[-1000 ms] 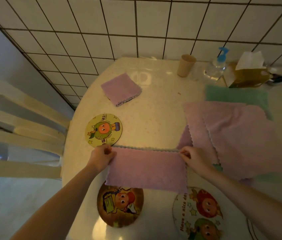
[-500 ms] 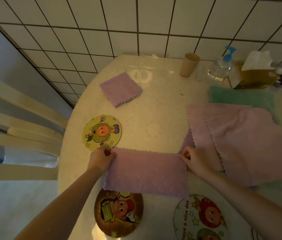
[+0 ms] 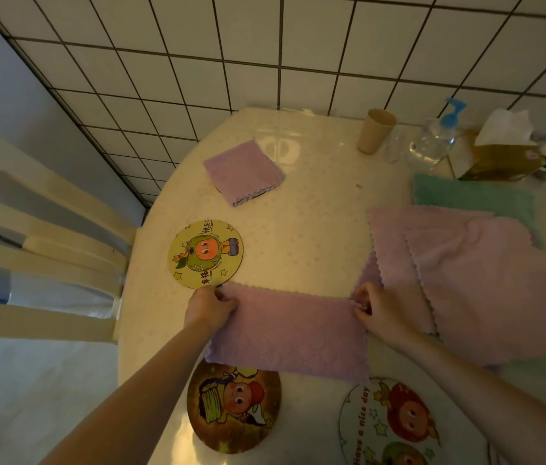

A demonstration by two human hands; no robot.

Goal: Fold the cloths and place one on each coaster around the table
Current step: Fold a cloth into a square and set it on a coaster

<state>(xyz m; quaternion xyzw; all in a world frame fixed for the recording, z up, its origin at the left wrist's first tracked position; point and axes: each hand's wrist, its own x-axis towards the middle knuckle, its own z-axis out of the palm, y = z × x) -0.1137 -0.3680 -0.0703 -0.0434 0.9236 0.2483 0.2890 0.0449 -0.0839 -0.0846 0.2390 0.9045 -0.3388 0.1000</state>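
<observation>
A purple cloth (image 3: 290, 330), folded in half into a long rectangle, lies flat near the table's front. My left hand (image 3: 209, 308) pinches its far left corner and my right hand (image 3: 377, 312) pinches its far right corner. A yellow coaster (image 3: 205, 253) lies bare just beyond my left hand. A brown coaster (image 3: 234, 409) and a white coaster (image 3: 390, 427) lie bare in front of the cloth. Further back, a folded purple cloth (image 3: 243, 171) covers another coaster. Unfolded pink cloths (image 3: 462, 273) are piled at the right over a green cloth (image 3: 472, 199).
At the back of the round table (image 3: 312, 213) stand a beige cup (image 3: 375, 130), a clear pump bottle (image 3: 436, 139) and a tissue box (image 3: 499, 156). A pale wooden chair (image 3: 47, 250) stands at the left. A tiled wall rises behind.
Both hands keep their hold on the cloth's far corners; the cloth has settled a little flatter on the table. The camera has shifted slightly.
</observation>
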